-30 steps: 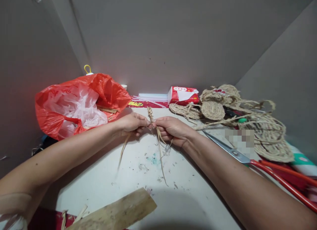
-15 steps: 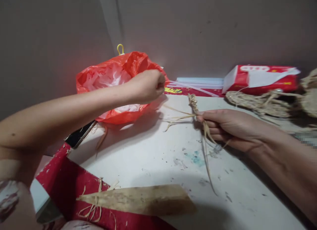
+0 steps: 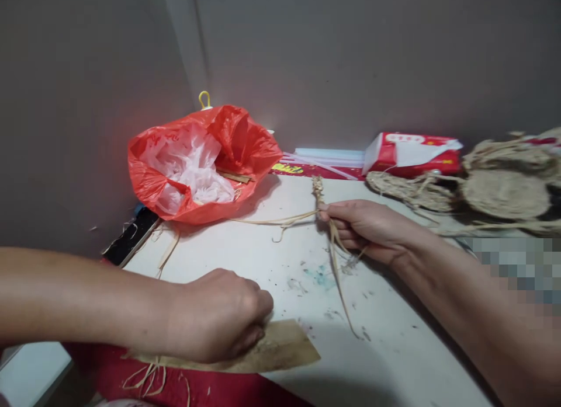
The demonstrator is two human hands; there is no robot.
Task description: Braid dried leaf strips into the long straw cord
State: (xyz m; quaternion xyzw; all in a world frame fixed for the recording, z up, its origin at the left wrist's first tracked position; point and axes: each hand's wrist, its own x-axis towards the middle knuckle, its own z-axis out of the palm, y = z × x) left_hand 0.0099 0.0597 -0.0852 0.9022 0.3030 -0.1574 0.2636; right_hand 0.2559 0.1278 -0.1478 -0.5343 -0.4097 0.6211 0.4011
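In my right hand is a small braid of dried plant fibre, pinched between thumb and fingertips. Loose strands trail from it to the left and down towards the table. My left hand has its fingers curled closed over a wide, flat strip of dried husk or leaf near the front. That hand covers part of the strip, and whatever its fingers hold, if anything, is hidden. Thin fibres are tied round the strip's narrow left end.
A red plastic bag lined with white plastic stands open at the back left. Beside the wall lie pale sticks and a red tissue pack. Woven fibre pieces occupy the right side. A black object borders the left edge.
My left hand has come down from beside the red bag to the flat strip at the front. My right hand still pinches the braid. The whole view has shifted slightly.
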